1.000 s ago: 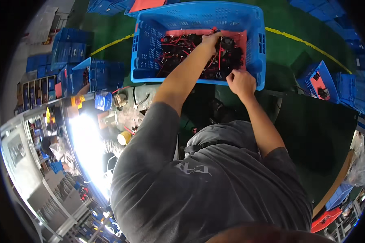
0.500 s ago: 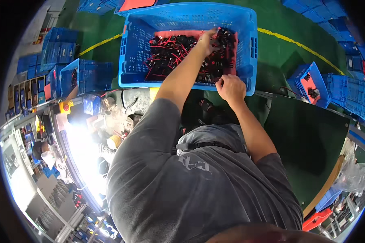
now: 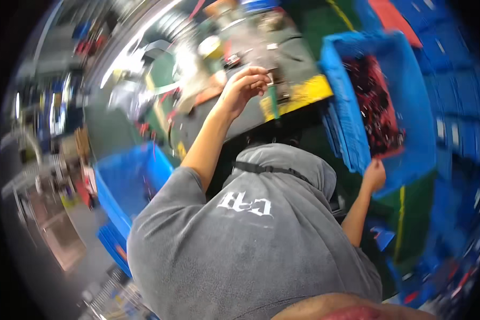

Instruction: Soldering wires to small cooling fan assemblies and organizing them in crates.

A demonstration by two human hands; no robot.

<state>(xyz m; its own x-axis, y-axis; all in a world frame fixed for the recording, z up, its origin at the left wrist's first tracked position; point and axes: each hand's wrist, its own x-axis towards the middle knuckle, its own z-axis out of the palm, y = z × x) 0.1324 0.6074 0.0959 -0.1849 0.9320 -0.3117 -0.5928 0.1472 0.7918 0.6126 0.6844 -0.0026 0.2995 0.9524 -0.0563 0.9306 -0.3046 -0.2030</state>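
My left hand (image 3: 244,89) hangs over the workbench (image 3: 245,121) with its fingers curled inward. A small pale and dark thing shows at its fingertips, too blurred to name, and I cannot tell whether it is held or lies behind. At the right, my right hand (image 3: 375,176) is closed on the near rim of a large blue plastic crate (image 3: 415,120). Inside the crate lies a heap of black parts with red wires (image 3: 373,101), on a red lining.
Yellow sheeting (image 3: 309,96) covers the bench's front corner beside the crate. Blurred tools and parts clutter the bench top. Another blue crate (image 3: 125,181) stands at my left. Stacked blue crates (image 3: 456,101) line the far right, over a green floor.
My view has swung left, so the crate now sits at the right. My left hand has come out of the crate to over the bench; my right hand stays at the rim.
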